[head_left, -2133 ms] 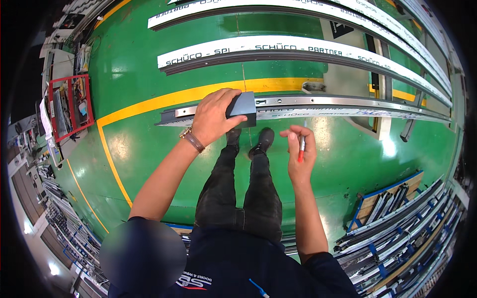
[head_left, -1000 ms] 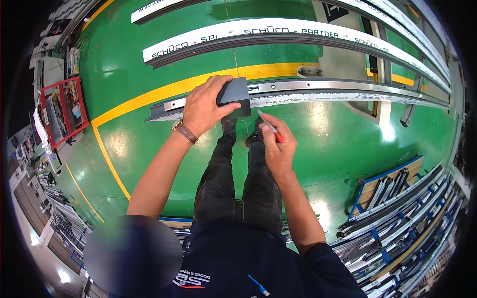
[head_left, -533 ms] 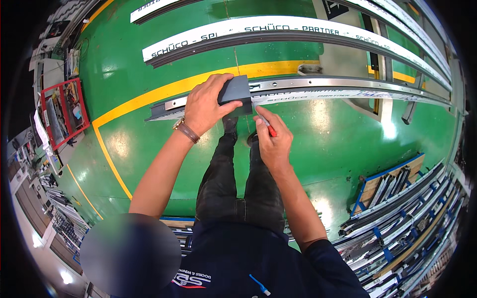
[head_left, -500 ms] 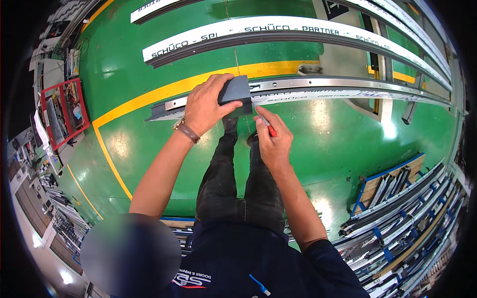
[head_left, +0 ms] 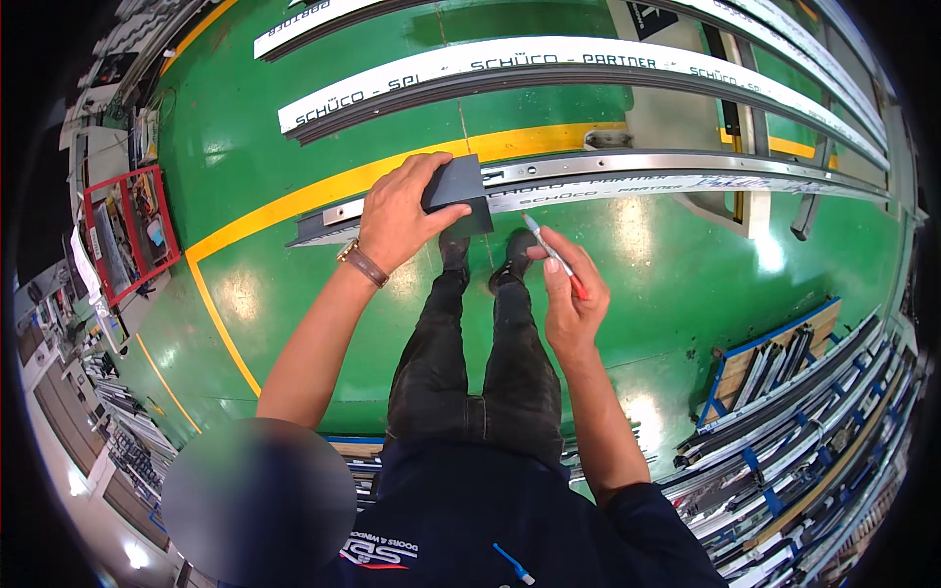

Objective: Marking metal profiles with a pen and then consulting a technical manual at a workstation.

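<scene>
My left hand point(head_left: 397, 211) presses a dark grey flat block point(head_left: 459, 188) against a long silver metal profile point(head_left: 676, 176) that runs across in front of me. A watch with a brown strap sits on that wrist. My right hand point(head_left: 569, 294) holds a slim pen point(head_left: 551, 253) with a red end, its tip pointing up toward the block's lower right corner, just short of the profile. My legs in dark trousers and black shoes point(head_left: 512, 265) stand under the profile on the green floor.
Two more long white-wrapped profiles point(head_left: 549, 61) lie farther away. A yellow floor line point(head_left: 294, 201) crosses under the work. A red bin rack point(head_left: 123, 230) stands at left. Racks of stacked metal profiles point(head_left: 814, 412) fill the lower right.
My right hand brought the pen up from the side to the block, then drew back slightly to the right. My left hand and the block stayed on the profile.
</scene>
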Demonstrator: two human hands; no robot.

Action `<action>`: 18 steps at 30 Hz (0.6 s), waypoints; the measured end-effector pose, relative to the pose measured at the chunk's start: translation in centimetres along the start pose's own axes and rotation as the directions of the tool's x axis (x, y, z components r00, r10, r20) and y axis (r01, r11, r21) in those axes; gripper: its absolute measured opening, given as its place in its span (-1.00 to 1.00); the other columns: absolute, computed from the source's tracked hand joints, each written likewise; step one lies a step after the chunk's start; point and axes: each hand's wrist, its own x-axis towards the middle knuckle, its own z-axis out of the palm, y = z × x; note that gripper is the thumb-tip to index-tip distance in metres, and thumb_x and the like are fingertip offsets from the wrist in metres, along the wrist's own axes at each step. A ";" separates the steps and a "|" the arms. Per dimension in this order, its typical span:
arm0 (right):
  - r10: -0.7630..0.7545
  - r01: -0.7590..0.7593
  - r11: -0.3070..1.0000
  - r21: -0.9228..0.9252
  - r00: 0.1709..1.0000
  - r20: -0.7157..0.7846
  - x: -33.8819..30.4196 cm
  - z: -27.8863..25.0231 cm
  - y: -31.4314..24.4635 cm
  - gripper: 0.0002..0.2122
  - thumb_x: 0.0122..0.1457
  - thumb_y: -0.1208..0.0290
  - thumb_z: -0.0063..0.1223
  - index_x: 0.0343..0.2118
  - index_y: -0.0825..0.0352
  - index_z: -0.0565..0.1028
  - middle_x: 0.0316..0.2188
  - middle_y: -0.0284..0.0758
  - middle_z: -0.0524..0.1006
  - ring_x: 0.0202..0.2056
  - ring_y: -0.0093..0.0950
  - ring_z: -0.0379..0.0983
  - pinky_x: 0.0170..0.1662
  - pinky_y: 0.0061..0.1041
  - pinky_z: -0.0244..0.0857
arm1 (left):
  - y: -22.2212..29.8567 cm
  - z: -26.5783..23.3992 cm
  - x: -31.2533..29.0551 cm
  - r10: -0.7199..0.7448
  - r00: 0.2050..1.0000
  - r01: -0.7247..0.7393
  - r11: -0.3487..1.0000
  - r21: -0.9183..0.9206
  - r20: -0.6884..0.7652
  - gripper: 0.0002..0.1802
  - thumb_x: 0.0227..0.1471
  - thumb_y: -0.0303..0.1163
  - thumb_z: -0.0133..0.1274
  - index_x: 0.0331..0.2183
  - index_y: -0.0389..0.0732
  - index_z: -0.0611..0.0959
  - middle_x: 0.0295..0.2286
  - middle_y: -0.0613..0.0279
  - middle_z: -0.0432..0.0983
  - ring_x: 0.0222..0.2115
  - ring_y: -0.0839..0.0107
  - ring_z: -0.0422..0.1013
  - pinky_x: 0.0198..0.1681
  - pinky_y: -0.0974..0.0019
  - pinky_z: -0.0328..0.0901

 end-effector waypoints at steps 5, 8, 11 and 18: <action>-0.001 -0.001 0.997 -0.079 1.000 -0.028 -0.5 -2.0 2.0 -0.74 0.44 0.48 0.09 0.09 0.44 0.65 -0.21 -0.23 0.64 -0.28 -0.54 0.53 -0.19 -0.56 0.36 | 1.1 0.1 0.6 0.022 1.000 -0.022 1.000 0.008 0.014 -0.27 -0.04 -0.01 0.47 0.09 -0.15 0.62 -0.02 0.14 0.63 -0.02 0.04 0.57 0.08 0.02 0.42; 0.011 -0.016 0.992 -0.126 0.999 -0.039 -0.6 -2.6 2.5 -0.76 0.43 0.47 0.11 0.04 0.45 0.67 -0.24 -0.25 0.62 -0.29 -0.55 0.52 -0.20 -0.57 0.36 | 2.0 0.4 1.3 0.038 0.999 -0.038 0.999 -0.003 0.033 -0.26 -0.03 -0.03 0.48 0.11 -0.16 0.62 0.00 0.11 0.62 -0.02 0.02 0.57 0.07 0.04 0.43; 0.095 -0.100 0.990 -0.100 0.994 -0.062 -0.8 -2.8 2.8 -0.79 0.43 0.47 0.14 0.01 0.45 0.66 -0.24 -0.28 0.61 -0.27 -0.57 0.53 -0.18 -0.57 0.38 | 2.5 0.7 1.7 0.039 0.998 -0.037 0.999 -0.022 0.053 -0.25 -0.03 -0.06 0.49 0.13 -0.17 0.61 0.02 0.07 0.62 -0.02 -0.02 0.56 0.07 0.06 0.43; 0.218 -0.209 0.974 0.087 0.969 -0.116 -1.2 -2.1 3.5 -0.83 0.36 0.55 0.19 -0.04 0.43 0.64 -0.27 -0.33 0.62 -0.28 -0.59 0.52 -0.18 -0.58 0.40 | 0.5 -0.4 0.5 -0.040 0.998 0.045 0.994 -0.097 0.055 -0.26 -0.03 -0.01 0.47 0.11 -0.16 0.62 0.02 0.12 0.62 -0.01 0.02 0.56 0.07 0.05 0.44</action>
